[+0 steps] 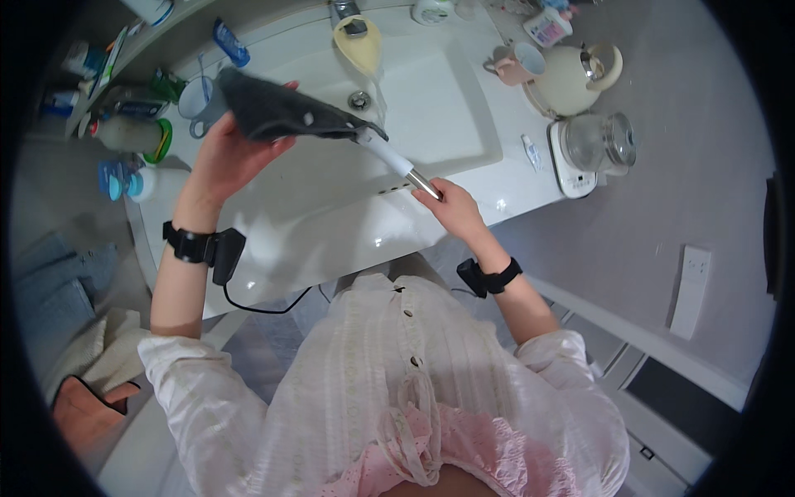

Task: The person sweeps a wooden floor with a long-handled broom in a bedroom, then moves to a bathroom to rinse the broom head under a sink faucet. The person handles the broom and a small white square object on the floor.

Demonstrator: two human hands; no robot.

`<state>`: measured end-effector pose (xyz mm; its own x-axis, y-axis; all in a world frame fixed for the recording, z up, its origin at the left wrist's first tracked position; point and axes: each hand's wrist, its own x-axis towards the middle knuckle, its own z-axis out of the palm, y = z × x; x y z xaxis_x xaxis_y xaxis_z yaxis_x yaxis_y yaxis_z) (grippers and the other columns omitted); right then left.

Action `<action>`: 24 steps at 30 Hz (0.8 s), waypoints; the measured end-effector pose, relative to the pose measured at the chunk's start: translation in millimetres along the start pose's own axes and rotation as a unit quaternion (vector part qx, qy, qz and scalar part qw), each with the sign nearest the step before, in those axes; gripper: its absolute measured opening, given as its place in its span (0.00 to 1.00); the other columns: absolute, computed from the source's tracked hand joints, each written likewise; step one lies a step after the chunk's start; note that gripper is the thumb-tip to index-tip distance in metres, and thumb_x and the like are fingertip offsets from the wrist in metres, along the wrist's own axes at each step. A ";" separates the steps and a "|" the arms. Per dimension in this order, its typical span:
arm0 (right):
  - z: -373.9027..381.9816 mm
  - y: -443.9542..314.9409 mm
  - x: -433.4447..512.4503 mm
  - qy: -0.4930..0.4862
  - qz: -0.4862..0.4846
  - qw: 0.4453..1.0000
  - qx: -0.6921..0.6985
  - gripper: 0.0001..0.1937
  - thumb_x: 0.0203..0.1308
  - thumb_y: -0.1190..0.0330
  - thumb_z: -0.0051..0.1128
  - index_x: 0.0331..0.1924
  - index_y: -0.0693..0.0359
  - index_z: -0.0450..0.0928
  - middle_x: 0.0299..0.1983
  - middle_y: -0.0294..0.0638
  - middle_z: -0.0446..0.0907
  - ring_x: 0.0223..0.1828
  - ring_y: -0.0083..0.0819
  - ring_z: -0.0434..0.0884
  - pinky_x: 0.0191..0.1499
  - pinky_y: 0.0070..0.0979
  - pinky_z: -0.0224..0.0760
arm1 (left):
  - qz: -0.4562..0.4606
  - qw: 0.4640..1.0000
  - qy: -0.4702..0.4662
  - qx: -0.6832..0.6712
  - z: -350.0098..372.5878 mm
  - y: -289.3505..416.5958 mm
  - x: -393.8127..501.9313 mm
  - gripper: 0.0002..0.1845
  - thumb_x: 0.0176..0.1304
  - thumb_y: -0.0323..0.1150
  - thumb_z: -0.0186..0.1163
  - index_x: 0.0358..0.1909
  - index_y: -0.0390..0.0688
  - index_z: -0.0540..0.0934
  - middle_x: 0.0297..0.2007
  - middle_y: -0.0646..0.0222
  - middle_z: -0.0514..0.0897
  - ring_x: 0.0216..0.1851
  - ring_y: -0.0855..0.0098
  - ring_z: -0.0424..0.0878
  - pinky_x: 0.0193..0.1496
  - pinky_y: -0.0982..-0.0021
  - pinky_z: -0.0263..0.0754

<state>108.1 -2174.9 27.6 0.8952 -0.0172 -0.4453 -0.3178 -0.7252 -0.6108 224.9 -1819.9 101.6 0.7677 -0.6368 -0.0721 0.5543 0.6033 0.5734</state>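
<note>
A dark grey cloth pad [292, 109], wide at its left end and narrowing to the right, is held over the sink [428, 118]. My left hand [227, 161] is behind and under the pad's wide end, with fingertips showing above and below it; the palm side is partly hidden. From the pad's narrow end runs a handle [391, 154], white plastic near the cloth and shiny metal below. My right hand [453, 208] grips the metal part near the sink's front rim. A pale yellow scoop-shaped piece [358, 46] sits at the faucet [348, 12], and water falls from its tip.
Left of the sink stand a light blue mug [199, 105], a jar with a green rim [133, 133] and a white bottle [163, 184]. On the right are a pink mug [518, 65], a cream kettle [568, 81], a glass pot [587, 143] on a base, and a small tube [531, 153].
</note>
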 end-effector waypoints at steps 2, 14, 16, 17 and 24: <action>1.8 6.6 -2.2 0.004 0.003 0.999 0.051 0.21 0.64 0.49 0.60 0.31 0.61 0.76 0.20 0.37 0.70 0.24 0.28 0.71 0.29 0.30 0.63 | -0.018 0.999 0.034 -0.036 -13.9 -16.5 15.4 0.21 0.77 0.38 0.43 0.64 0.39 0.71 0.63 0.62 0.75 0.61 0.63 0.75 0.66 0.59 0.70; -12.0 23.9 -21.3 -0.039 0.066 0.917 0.391 0.14 0.71 0.57 0.53 0.34 0.59 0.76 0.21 0.26 0.68 0.14 0.14 0.60 0.17 0.16 0.50 | -0.238 0.902 0.357 -0.050 -126.3 -199.3 104.2 0.43 0.69 0.55 0.55 0.74 0.42 0.49 0.70 0.48 0.56 0.73 0.51 0.56 0.71 0.43 0.56; -15.3 22.7 -20.2 -0.045 0.071 0.905 0.418 0.15 0.72 0.57 0.50 0.35 0.60 0.75 0.22 0.28 0.69 0.15 0.14 0.60 0.17 0.15 0.50 | -0.225 0.907 0.353 -0.051 -131.2 -225.6 130.1 0.45 0.71 0.58 0.50 0.76 0.42 0.45 0.72 0.47 0.55 0.74 0.51 0.54 0.72 0.43 0.53; -16.4 22.4 -20.1 -0.046 0.078 0.897 0.432 0.15 0.72 0.56 0.50 0.36 0.60 0.75 0.22 0.28 0.68 0.15 0.14 0.60 0.17 0.15 0.50 | -0.209 0.899 0.381 -0.059 -132.1 -237.7 145.2 0.39 0.71 0.58 0.50 0.72 0.43 0.55 0.70 0.49 0.59 0.73 0.52 0.56 0.72 0.43 0.53; -25.3 28.3 -20.3 -0.027 0.106 0.882 0.457 0.17 0.74 0.53 0.46 0.38 0.59 0.72 0.22 0.28 0.66 0.15 0.14 0.58 0.16 0.14 0.49 | -0.153 0.907 0.379 -0.103 -162.3 -266.5 178.6 0.17 0.74 0.48 0.52 0.53 0.48 0.75 0.43 0.70 0.77 0.41 0.64 0.76 0.67 0.43 0.63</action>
<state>88.8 -2212.5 36.0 0.7770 -0.0354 -0.6285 -0.6177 0.1501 -0.7720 266.4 -2016.5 -196.6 0.5258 -0.3241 -0.7864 0.7664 0.5815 0.2728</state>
